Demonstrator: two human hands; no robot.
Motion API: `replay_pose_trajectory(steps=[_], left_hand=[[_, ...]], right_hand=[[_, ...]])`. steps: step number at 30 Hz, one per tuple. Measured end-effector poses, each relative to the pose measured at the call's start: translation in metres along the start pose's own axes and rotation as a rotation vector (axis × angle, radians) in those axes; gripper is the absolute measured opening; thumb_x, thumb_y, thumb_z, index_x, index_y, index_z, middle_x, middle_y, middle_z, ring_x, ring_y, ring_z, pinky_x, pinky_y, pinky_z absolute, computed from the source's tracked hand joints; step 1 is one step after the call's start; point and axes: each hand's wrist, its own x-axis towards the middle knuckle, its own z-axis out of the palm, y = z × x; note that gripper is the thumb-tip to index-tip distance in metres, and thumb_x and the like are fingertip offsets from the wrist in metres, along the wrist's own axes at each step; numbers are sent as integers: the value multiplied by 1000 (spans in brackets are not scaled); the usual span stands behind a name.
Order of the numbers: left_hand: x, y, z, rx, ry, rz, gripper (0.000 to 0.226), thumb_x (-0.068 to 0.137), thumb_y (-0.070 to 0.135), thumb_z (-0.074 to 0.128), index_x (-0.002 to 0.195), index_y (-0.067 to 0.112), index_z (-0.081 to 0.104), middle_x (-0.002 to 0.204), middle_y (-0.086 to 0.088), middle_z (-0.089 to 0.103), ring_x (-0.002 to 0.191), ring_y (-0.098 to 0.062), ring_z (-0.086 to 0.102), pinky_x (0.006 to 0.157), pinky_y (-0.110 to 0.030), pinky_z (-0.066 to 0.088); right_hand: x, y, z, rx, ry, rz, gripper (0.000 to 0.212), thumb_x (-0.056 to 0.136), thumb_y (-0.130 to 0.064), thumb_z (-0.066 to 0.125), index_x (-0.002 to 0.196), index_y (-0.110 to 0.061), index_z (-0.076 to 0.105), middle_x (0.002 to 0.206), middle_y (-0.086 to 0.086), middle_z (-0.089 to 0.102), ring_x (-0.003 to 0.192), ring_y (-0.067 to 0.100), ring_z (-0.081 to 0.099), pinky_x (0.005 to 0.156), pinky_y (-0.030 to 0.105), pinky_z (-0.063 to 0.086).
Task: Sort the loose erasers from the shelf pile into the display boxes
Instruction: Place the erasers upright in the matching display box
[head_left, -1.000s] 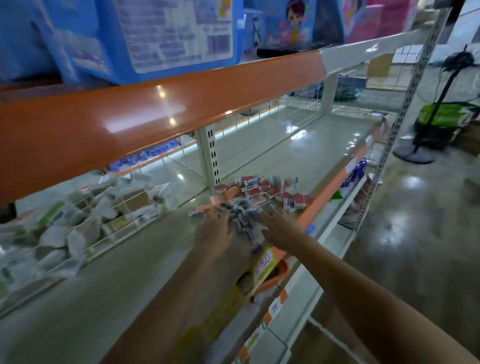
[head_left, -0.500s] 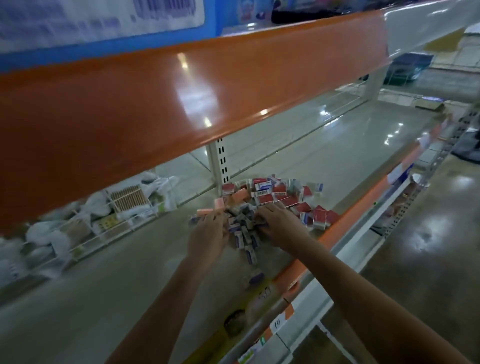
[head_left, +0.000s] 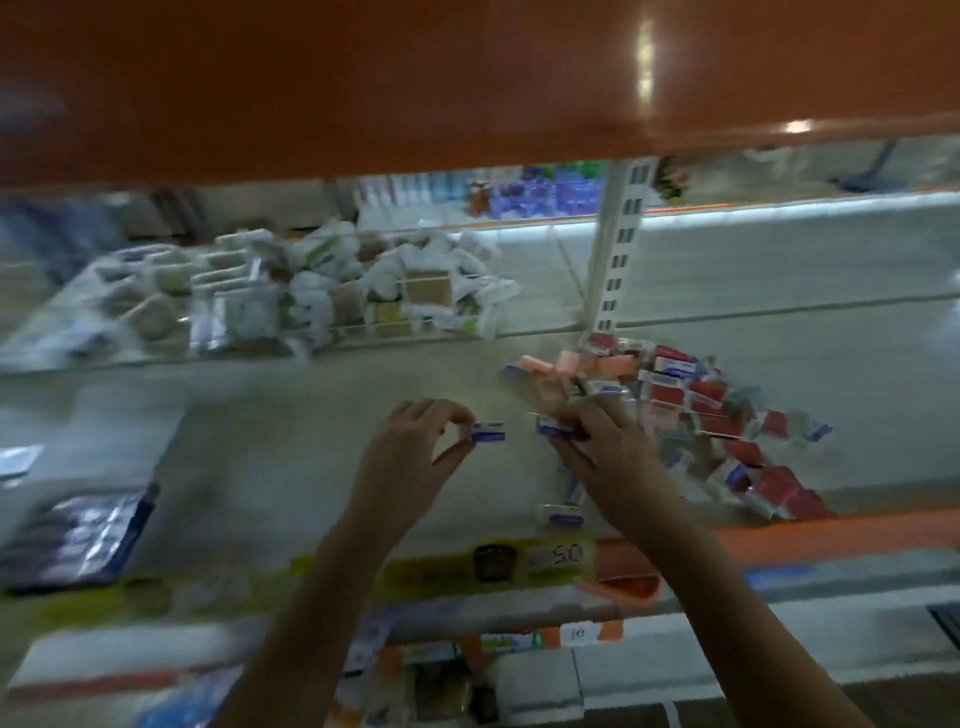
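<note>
left hand (head_left: 415, 441) pinching, right hand (head_left: 597, 441) gripping

A glossy orange shelf fascia (head_left: 415, 78) fills the top of the view, with two bright lamp reflections on its right side. Beneath it runs a pale grey metal shelf deck (head_left: 260, 441), blurred by motion. A white slotted upright post (head_left: 621, 244) rises at the back. To its left sits a low wire basket heaped with white and tan packets (head_left: 332, 291). Farther behind, blue and purple goods (head_left: 540, 195) line another shelf. Along the front edge runs a yellow price strip (head_left: 441, 569), with an orange edge strip (head_left: 831, 532) to its right.
</note>
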Motion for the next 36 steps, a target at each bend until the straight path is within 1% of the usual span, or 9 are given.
replay_pose_trajectory(steps=[3, 6, 9, 14, 19, 24, 30, 33, 36], left_hand=[[-31, -10, -37, 48, 70, -69, 18, 75, 15, 75, 91, 19, 66, 85, 5, 64, 75, -14, 53, 65, -24, 39], [-62, -24, -72, 54, 144, -124, 18, 76, 11, 75, 90, 17, 67, 85, 7, 63, 73, -13, 52, 68, -21, 41], [-93, -44, -107, 87, 198, -201, 18, 77, 10, 74, 90, 19, 65, 83, 14, 55, 71, -9, 47, 69, -10, 32], [-147, -85, -163, 107, 255, -318, 20, 74, 9, 76, 90, 18, 67, 85, 5, 60, 72, -13, 54, 66, -23, 43], [-195, -140, -218, 128, 236, -352, 20, 73, 8, 77, 88, 17, 68, 90, 11, 61, 79, -5, 51, 68, -11, 35], [-224, -200, -258, 145, 205, -360, 18, 76, 15, 75, 93, 18, 68, 95, 5, 64, 82, -11, 54, 70, -23, 44], [-217, -246, -266, 67, 173, -335, 17, 78, 13, 72, 94, 14, 68, 97, 3, 63, 81, -17, 61, 68, -39, 54], [-208, -262, -263, 32, 168, -322, 17, 78, 12, 72, 95, 15, 67, 92, 12, 56, 75, -13, 57, 65, -35, 55], [-198, -274, -258, 20, 173, -317, 18, 77, 13, 74, 94, 17, 68, 84, 25, 48, 69, -4, 50, 59, -22, 48]], right_hand=[[4, -32, 17, 63, -1, -171, 15, 84, -9, 67, 99, -6, 64, 95, 6, 57, 80, 6, 48, 73, 14, 39], [6, -68, 35, 118, -29, -268, 15, 83, -10, 68, 97, -7, 64, 94, 5, 58, 79, 11, 53, 70, 22, 46], [8, -109, 57, 151, -83, -353, 16, 82, -10, 69, 98, -7, 65, 95, 6, 59, 82, 21, 59, 70, 30, 51], [5, -179, 102, 172, -156, -451, 16, 83, -13, 68, 98, -8, 66, 94, 5, 60, 83, 21, 60, 69, 23, 44], [-3, -254, 159, 251, -149, -457, 15, 79, -10, 72, 94, -7, 68, 89, 6, 60, 81, 25, 61, 71, 31, 49], [-7, -307, 210, 227, -163, -402, 17, 78, -10, 73, 94, -9, 68, 90, 4, 62, 86, 23, 61, 74, 26, 46], [5, -326, 240, 125, -189, -341, 17, 81, -12, 70, 98, -11, 65, 95, 1, 61, 90, 15, 55, 76, 20, 38], [25, -325, 244, 106, -228, -307, 16, 83, -14, 66, 98, -13, 62, 93, -4, 56, 88, 12, 52, 74, 21, 39], [48, -321, 247, 108, -281, -298, 13, 85, -16, 62, 97, -16, 58, 91, -7, 54, 85, 9, 50, 69, 14, 36]])
